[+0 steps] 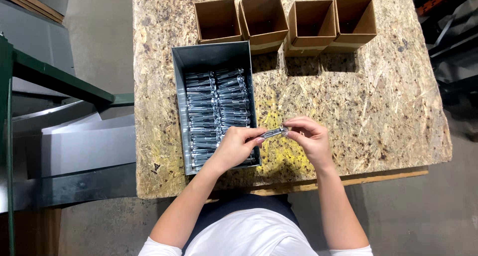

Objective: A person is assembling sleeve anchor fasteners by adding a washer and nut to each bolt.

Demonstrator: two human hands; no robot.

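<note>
Both hands pinch one metal anchor bolt (273,133) just right of the grey tray (180,111): left hand (236,146) closed on its shaft, right hand (309,136) fingertips on its end. Keeping it level, firmly gripped, over the table (378,102) seems wise.

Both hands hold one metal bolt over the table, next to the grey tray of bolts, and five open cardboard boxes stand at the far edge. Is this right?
Not quite. The head view shows four boxes, not five. The rest is right: left hand and right hand hold one bolt over the table, beside the tray.
</note>
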